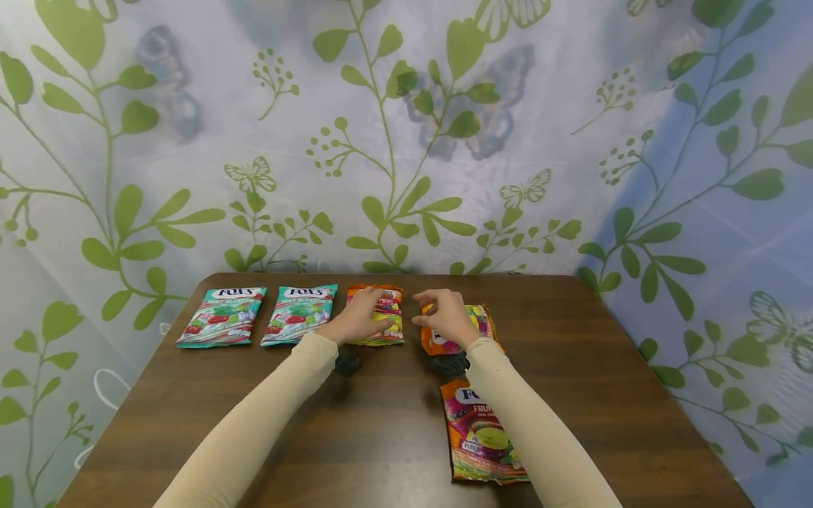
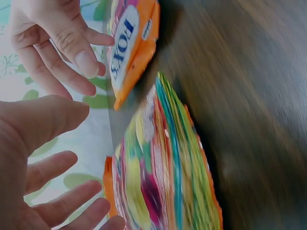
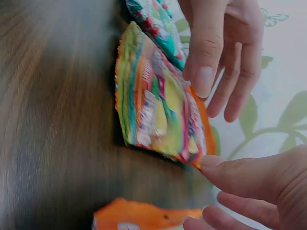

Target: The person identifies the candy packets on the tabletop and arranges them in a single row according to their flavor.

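My left hand [image 1: 363, 317] hovers over an orange candy bag [image 1: 389, 328] in the row at the back of the table, thumb and fingers spread apart. That bag stands large beside the left fingers in the left wrist view. Just to the right, my right hand [image 1: 447, 315] is above a second orange candy bag [image 1: 480, 322], which lies turned askew. Its fingers are loosely bent with a gap before the thumb, and nothing shows between them. In the right wrist view the right thumb [image 3: 240, 175] overlaps the corner of the first orange bag [image 3: 158, 105].
Two teal mint candy bags [image 1: 224, 317] [image 1: 301, 315] lie at the left of the row. Nearer me, a third orange bag [image 1: 479, 437] lies partly under the right forearm. The brown wooden table [image 1: 356, 437] ends at a leaf-patterned curtain [image 1: 406, 141].
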Demonstrator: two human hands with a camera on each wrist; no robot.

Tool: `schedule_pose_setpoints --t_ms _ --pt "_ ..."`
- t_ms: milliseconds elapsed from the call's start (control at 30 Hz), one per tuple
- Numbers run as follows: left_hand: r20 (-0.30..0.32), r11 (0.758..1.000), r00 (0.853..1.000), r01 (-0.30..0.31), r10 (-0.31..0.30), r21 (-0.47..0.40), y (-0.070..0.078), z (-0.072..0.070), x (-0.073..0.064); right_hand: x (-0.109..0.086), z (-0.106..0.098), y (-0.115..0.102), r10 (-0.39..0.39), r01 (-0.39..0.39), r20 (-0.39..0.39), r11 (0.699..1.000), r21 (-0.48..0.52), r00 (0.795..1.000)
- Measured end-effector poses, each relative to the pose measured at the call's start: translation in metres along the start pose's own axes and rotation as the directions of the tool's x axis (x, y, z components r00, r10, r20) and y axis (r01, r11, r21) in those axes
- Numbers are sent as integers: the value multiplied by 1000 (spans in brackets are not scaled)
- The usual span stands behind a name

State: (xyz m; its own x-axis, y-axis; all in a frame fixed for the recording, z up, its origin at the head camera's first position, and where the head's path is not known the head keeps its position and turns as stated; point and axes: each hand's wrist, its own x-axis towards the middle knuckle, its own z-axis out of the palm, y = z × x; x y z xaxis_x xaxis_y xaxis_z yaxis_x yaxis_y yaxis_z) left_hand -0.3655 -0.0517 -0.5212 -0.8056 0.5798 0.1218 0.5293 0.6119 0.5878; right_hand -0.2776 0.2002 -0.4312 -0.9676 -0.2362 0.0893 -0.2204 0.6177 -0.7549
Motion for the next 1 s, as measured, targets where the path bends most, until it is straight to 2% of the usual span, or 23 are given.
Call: schedule_pose_setpoints --t_ms 33,67,100,133,167,233,300,333,400,500,533,567,667,700,733,767,800,933,967,1000 --pt "8 1000 1000 3 -2 -4 13 -5 -5 -2 -3 0 -1 1 0 1000 -5 1000" --pt "14 1000 1000 -1 1 -11 20 -6 -6 -3 -7 1 -2 2 0 1000 -12 1000" --pt "6 1000 1000 -24 24 -17 20 -3 -4 -4 -11 2 -3 3 -1 1000 -22 1000" --pt "-3 999 999 -43 43 -29 33 -7 -9 -4 -14 5 -3 3 -6 1000 -31 1000" --pt "-18 997 997 -73 73 -26 26 0 -5 -5 -18 7 0 0 -9 999 -39 1000" --pt "-19 994 995 -98 97 -47 46 -6 -10 -9 -27 12 11 -12 -19 999 -53 1000" --pt "-21 988 991 -131 129 -78 43 0 -5 -13 -36 17 27 -29 -28 998 -64 999" --pt "-10 986 992 -124 124 -111 60 -8 -11 -15 -41 19 38 -41 -35 997 -67 999" --pt "12 981 994 -106 110 -164 77 -13 -15 -19 -50 23 51 -54 -44 996 -77 998" --pt "23 976 996 -79 85 -201 92 -14 -17 -25 -60 31 72 -78 -67 993 -89 995" --pt "41 975 997 -51 62 -217 98 -16 -17 -26 -63 34 80 -87 -74 992 -92 994" --pt "44 976 997 -51 62 -214 99 -13 -16 -28 -66 38 88 -95 -81 991 -97 993" --pt "40 981 997 -51 60 -188 84 4 -4 -32 -74 49 122 -133 -106 986 -105 987" --pt "61 981 997 -24 36 -194 86 5 -3 -33 -76 53 132 -144 -112 984 -107 985" --pt "59 983 997 -33 44 -182 77 13 2 -35 -78 56 142 -154 -117 982 -107 983" --pt "67 984 997 -25 38 -178 79 15 3 -36 -79 60 154 -167 -122 981 -103 980" --pt "76 984 997 -11 25 -179 81 15 3 -37 -81 63 168 -181 -126 979 -97 978" --pt "112 979 994 28 -5 -203 110 4 -6 -40 -83 74 218 -230 -134 970 -78 967" --pt "123 977 992 49 -23 -209 122 -2 -11 -40 -84 75 229 -240 -133 968 -74 964" --pt "123 976 992 55 -29 -211 125 -2 -12 -41 -83 77 240 -250 -131 966 -69 962"
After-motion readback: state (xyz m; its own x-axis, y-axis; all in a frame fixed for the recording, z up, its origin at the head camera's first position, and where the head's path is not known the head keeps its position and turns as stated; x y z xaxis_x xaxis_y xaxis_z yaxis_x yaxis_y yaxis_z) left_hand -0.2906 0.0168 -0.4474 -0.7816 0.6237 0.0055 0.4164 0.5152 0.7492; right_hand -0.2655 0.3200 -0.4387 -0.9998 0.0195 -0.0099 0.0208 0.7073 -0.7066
